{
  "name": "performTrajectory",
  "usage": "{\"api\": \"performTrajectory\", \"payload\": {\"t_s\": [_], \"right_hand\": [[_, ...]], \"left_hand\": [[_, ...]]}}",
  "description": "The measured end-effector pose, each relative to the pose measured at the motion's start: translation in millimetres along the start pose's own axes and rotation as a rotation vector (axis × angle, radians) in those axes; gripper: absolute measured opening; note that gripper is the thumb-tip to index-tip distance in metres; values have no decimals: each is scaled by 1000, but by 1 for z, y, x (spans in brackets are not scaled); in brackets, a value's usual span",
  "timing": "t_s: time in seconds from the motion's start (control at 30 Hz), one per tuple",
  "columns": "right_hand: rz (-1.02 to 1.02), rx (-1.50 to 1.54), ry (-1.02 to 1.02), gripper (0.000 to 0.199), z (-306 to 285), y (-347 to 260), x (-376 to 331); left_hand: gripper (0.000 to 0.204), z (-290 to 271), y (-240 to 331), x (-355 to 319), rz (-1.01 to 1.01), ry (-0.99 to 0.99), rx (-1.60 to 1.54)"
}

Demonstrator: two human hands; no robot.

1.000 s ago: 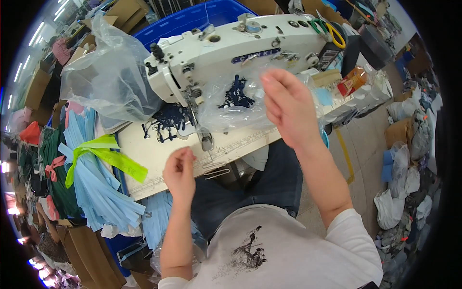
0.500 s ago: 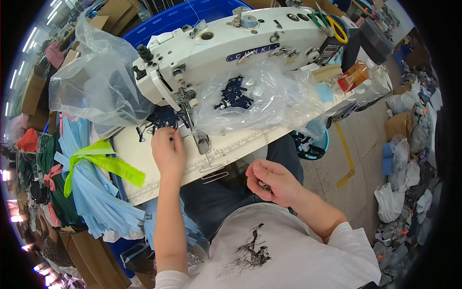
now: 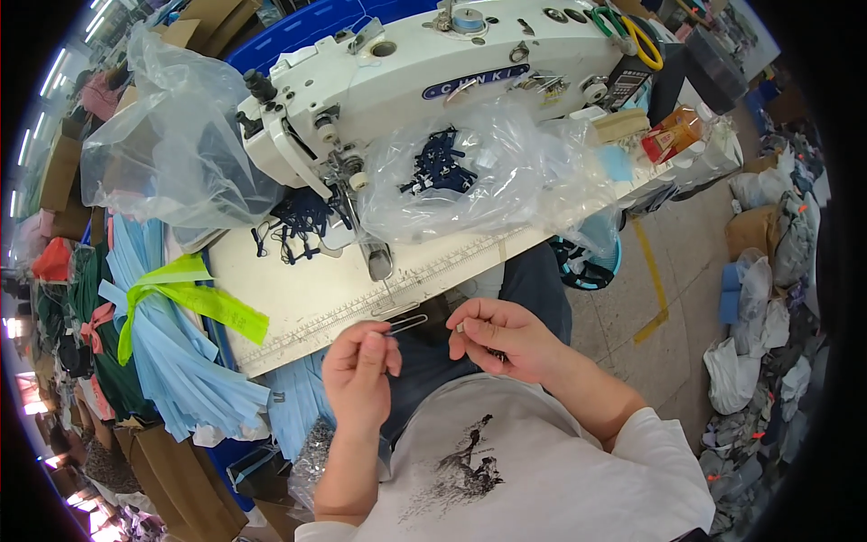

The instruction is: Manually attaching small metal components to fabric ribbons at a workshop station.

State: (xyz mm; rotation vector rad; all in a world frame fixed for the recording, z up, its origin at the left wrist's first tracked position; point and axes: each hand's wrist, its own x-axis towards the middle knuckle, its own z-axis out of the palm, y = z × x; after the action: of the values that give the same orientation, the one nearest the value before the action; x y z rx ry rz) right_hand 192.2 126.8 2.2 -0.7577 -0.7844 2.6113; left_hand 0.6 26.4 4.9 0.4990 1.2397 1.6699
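My left hand is over my lap just off the table's front edge, its fingers curled and thumb pressed in. Whatever lies in its fingertips is too small to make out. Beside those fingertips a bent metal wire loop sticks out from the table edge. To the right my right hand is closed, pinching a small pale piece between thumb and forefinger; its palm is hidden. A white sewing machine stands on the table, with a pile of small navy cord pieces left of its presser foot.
A clear plastic bag with more navy pieces lies on the table in front of the machine. Light blue strips and a neon green strip hang at the left. Scissors with yellow and green handles rest atop the machine.
My left hand has left the navy pile and come back toward me, beside the wire loop. My right hand has moved slightly left, and a pale piece now shows at its fingertips.
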Motion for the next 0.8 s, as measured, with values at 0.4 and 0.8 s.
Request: {"api": "performTrajectory", "payload": {"t_s": [0.4, 0.8], "right_hand": [[-97, 32, -1, 23, -2, 7, -4], [-146, -24, 19, 16, -1, 2, -6]], "left_hand": [[17, 19, -4, -17, -122, -161, 137], [12, 18, -2, -20, -64, -180, 195]]}}
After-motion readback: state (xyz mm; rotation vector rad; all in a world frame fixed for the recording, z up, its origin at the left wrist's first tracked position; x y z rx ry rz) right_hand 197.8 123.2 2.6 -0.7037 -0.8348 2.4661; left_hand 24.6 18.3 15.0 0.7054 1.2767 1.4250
